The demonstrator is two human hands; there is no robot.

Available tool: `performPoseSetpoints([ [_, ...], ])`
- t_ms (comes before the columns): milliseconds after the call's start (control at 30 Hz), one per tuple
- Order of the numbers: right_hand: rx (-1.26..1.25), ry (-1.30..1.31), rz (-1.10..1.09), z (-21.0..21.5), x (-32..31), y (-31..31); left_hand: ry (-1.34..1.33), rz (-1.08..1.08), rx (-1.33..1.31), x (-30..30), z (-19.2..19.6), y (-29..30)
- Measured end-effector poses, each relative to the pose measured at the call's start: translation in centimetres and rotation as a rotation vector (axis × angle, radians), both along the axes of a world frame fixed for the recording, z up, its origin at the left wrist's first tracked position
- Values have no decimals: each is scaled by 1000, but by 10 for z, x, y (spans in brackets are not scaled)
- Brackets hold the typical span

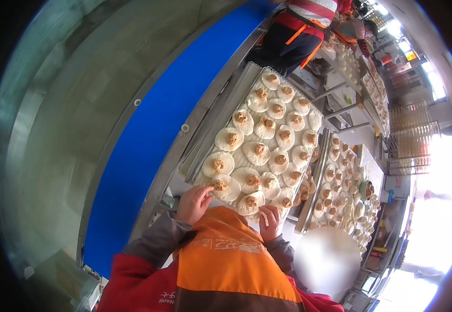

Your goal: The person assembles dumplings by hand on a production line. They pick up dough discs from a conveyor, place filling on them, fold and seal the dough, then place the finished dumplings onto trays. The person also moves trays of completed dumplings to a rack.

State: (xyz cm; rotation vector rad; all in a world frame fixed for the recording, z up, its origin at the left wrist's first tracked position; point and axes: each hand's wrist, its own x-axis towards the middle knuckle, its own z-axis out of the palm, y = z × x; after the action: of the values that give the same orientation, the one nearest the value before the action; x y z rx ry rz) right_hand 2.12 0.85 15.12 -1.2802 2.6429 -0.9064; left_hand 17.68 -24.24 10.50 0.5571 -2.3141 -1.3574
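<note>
In front of me lies a cloth-lined tray (211,144) with rows of flat, round dough wrappers, most topped with a mound of orange-brown filling. My left hand (193,204) is at the tray's near left corner, fingers bent over the edge. Its fingertips meet the rim of the nearest left dough wrapper (231,191). My right hand (270,221) curls at the near edge, farther right, close to another filled wrapper (257,198). Both hands appear closed on the tray's edge; the thumbs are mostly hidden.
A blue conveyor belt (155,125) with a metal frame runs along the left. To the right, a second tray (309,208) holds many small dough pieces. A person in an orange-strapped apron (298,31) stands beyond my tray. Wire racks (410,132) stand far right.
</note>
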Motion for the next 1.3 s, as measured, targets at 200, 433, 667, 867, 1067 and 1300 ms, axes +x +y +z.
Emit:
performPoseSetpoints([
  [200,102,83,203,-1,-7,-38,7,139,-115,-18,-11,5],
  [433,370,106,196,-36,-17,-116,-48,87,-56,-31,-14,3],
  [667,230,25,196,-60,-24,-120,62,33,-73,-22,-8,11],
  [867,252,-62,334,-62,-31,-123,88,25,54,-17,-17,8],
  [1067,332,59,337,-49,-37,-128,14,46,-68,-25,-9,3],
  [1300,-57,-92,210,-22,-47,-46,18,66,101,-6,-2,3],
])
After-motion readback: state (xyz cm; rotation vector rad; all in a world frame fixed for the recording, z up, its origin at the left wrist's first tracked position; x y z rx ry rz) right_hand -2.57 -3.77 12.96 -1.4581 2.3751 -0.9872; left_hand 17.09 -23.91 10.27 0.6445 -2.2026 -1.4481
